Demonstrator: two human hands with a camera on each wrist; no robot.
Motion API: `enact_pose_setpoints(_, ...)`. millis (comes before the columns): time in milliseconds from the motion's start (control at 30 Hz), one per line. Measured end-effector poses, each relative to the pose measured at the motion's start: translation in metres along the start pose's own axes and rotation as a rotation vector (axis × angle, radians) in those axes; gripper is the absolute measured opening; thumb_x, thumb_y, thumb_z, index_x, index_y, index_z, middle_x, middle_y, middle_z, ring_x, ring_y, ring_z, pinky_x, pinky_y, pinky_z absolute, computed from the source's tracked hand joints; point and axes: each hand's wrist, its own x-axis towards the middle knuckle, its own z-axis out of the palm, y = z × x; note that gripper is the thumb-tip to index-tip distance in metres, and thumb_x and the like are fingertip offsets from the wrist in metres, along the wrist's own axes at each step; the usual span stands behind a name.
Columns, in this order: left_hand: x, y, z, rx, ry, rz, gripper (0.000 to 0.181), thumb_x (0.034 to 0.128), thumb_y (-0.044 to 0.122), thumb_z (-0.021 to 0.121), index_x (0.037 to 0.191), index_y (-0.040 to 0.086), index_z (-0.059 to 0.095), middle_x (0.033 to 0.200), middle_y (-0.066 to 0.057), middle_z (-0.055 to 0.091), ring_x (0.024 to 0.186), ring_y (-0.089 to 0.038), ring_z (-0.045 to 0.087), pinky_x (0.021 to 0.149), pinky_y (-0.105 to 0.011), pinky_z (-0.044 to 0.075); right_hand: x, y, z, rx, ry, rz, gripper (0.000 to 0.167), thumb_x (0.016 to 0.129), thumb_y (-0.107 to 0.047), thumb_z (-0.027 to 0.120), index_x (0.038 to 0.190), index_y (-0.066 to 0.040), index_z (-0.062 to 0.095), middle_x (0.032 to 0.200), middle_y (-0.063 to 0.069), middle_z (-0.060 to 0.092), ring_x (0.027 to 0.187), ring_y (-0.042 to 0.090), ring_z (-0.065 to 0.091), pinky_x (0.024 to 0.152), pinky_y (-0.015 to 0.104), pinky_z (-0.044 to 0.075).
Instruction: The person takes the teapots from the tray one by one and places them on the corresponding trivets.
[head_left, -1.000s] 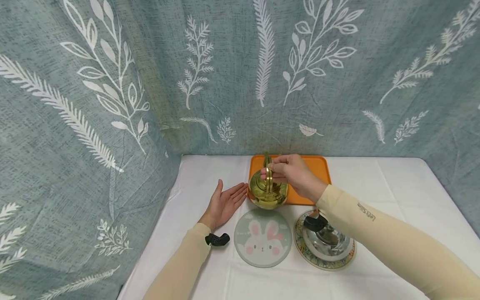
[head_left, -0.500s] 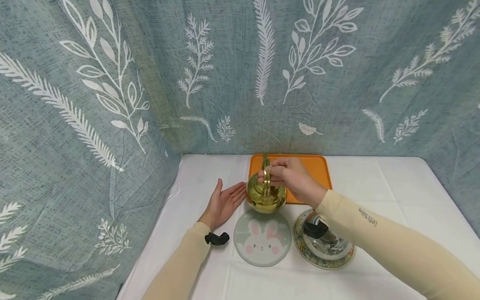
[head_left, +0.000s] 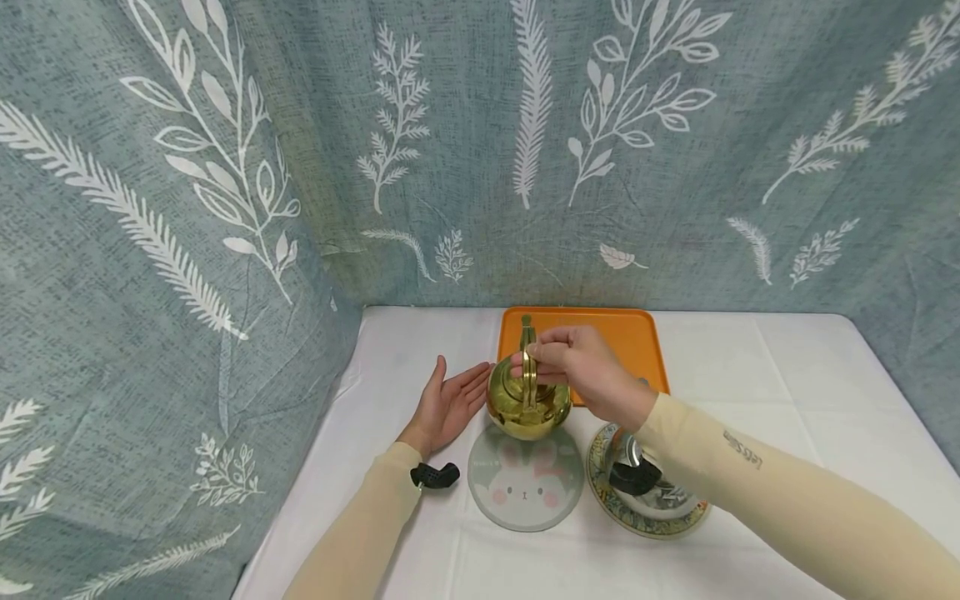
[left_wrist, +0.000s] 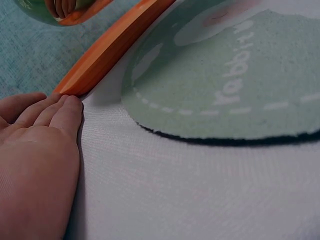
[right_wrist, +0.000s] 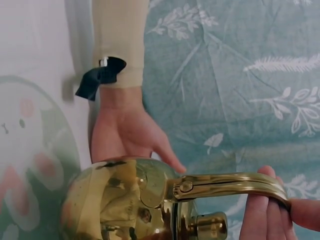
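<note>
My right hand grips the upright loop handle of a shiny gold kettle. In the right wrist view, its fingers and thumb close round the handle. Seen from the head, the kettle overlaps the near-left part of an orange tray and the far edge of a round rabbit mat. The left wrist view has the kettle raised above the tray's rim. My left hand lies on its edge, palm facing the kettle, fingers straight, fingertips at the tray's left side.
Right of the mat stands a patterned plate bearing a shiny metal vessel, partly hidden by my right wrist. White cloth covers the table. A blue-green leaf-print curtain hangs behind and at both sides.
My right hand has brought the kettle nearer and slightly left, from over the tray toward the mat's far edge. The left hand has stayed in place.
</note>
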Motion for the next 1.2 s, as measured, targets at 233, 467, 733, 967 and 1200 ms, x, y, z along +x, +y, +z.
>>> enact_pose_setpoints(233,0.001,0.0,0.0,0.006,-0.02,0.007,0.103,0.1089,0.076,0.019,0.171,-0.006,0.011,0.179,-0.02,0.009,0.166,-0.031,0.009,0.134,-0.038,0.015,-0.009,0.002,0.004,-0.024,0.012,0.007,0.022,0.107,-0.006,0.064,0.118,0.013,0.069,0.112,0.019,0.077,0.099,0.025,0.079,0.094,0.041,0.065)
enact_pose_setpoints(467,0.002,0.0,0.001,0.014,-0.016,0.004,0.103,0.1086,0.077,0.019,0.171,-0.004,0.011,0.179,-0.02,0.011,0.166,-0.03,0.011,0.134,-0.039,0.016,-0.017,0.004,0.009,-0.007,-0.001,-0.009,0.022,0.107,-0.005,0.063,0.117,0.014,0.068,0.111,0.02,0.078,0.099,0.027,0.078,0.094,0.042,0.065)
enact_pose_setpoints(733,0.001,0.0,0.002,0.003,-0.001,0.004,0.102,0.1087,0.076,0.02,0.171,-0.004,0.013,0.179,-0.019,0.013,0.166,-0.03,0.013,0.134,-0.038,0.017,-0.023,0.008,0.013,0.036,-0.036,-0.019,0.021,0.108,-0.004,0.061,0.116,0.014,0.067,0.112,0.022,0.079,0.102,0.027,0.079,0.097,0.044,0.064)
enact_pose_setpoints(967,0.001,0.0,0.002,0.0,-0.012,0.013,0.102,0.1094,0.075,0.019,0.171,-0.006,0.011,0.179,-0.021,0.01,0.166,-0.031,0.01,0.134,-0.036,0.016,-0.028,0.014,0.015,0.054,-0.039,-0.003,0.018,0.109,-0.004,0.061,0.113,0.012,0.067,0.111,0.021,0.079,0.102,0.026,0.079,0.095,0.042,0.064)
enact_pose_setpoints(1200,0.0,0.001,0.002,-0.02,-0.006,0.003,0.102,0.1092,0.075,0.021,0.171,-0.005,0.012,0.179,-0.02,0.011,0.166,-0.03,0.012,0.133,-0.036,0.019,-0.034,0.019,0.018,0.095,-0.033,0.01,0.018,0.108,-0.002,0.062,0.115,0.014,0.065,0.109,0.021,0.079,0.099,0.025,0.08,0.095,0.042,0.064)
